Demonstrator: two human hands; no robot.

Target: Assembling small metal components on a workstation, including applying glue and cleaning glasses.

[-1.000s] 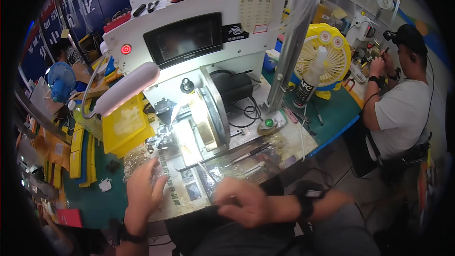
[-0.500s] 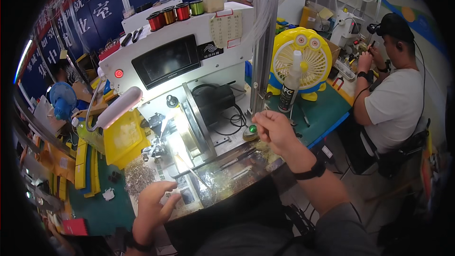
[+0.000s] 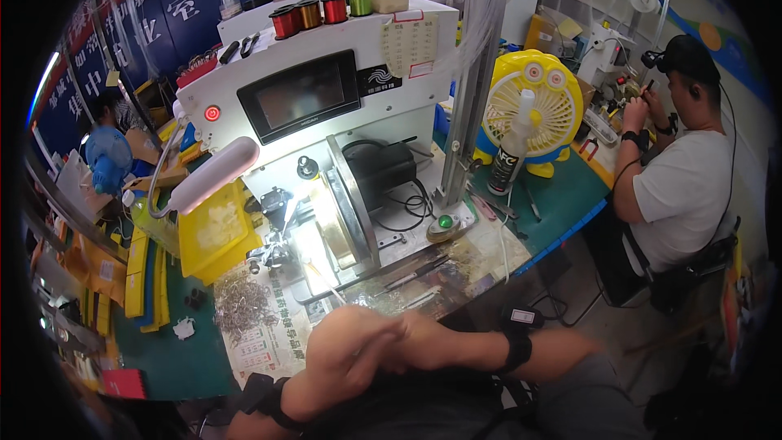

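Observation:
My left hand point(image 3: 344, 352) and my right hand point(image 3: 419, 341) meet close to my body, just off the front edge of the bench. The left hand's back faces up and covers most of the right hand's fingers. The fingers of both are hidden or smeared, so what they hold, if anything, does not show. Beyond them stands a white machine point(image 3: 277, 69) with a dark screen point(image 3: 300, 98) and a round metal wheel point(image 3: 336, 224), brightly lit. Nearest to the right hand on the bench is a littered work plate point(image 3: 432, 281). A green button point(image 3: 445, 221) sits behind it.
Left of the machine are a pink-white lamp point(image 3: 216, 175), a yellow tray point(image 3: 213, 232) and a pile of fine metal bits point(image 3: 244, 310). To the right stand a clear bottle point(image 3: 507, 151) and a yellow fan point(image 3: 533, 110). A seated co-worker point(image 3: 680, 155) is at the far right.
My right hand has left the green button's side and come down and left toward my body. My left hand has moved right, and the two now meet. The view has shifted slightly.

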